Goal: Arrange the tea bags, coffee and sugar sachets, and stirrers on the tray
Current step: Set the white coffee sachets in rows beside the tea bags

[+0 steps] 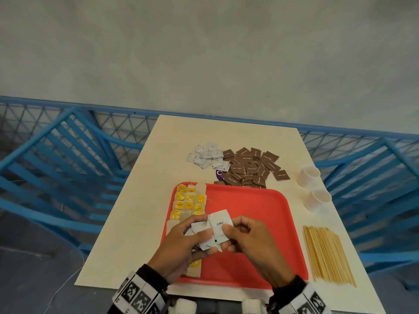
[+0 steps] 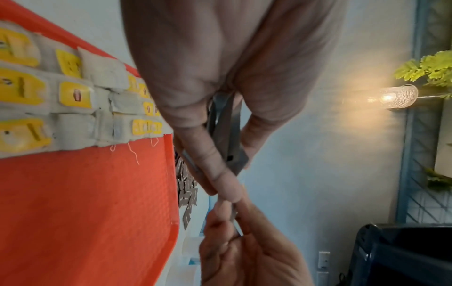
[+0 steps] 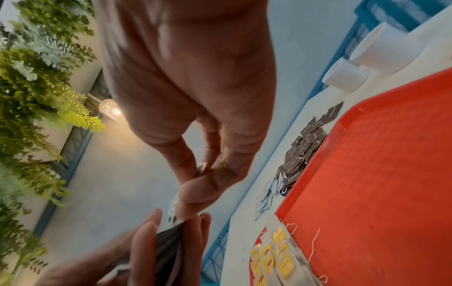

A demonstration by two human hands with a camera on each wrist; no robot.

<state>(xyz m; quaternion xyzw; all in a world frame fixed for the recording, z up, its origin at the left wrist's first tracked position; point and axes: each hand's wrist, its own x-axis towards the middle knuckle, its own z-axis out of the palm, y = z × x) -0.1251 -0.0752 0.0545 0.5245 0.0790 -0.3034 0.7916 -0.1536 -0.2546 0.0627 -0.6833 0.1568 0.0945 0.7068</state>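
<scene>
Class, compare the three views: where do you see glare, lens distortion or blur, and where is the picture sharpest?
Head view: even light, the table edges splay from wide-angle distortion, "Coffee" is readable on the sachet held by both hands. Left wrist view: a lamp flares on the wall; the left hand is close and soft. Right wrist view: the plants are blurred, the right hand is soft.

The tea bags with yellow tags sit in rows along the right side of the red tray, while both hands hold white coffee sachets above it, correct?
Not quite: the tea bags lie along the left side of the red tray, as the head view shows. The rest holds: the left hand and the right hand both hold white coffee sachets above the tray.
</scene>
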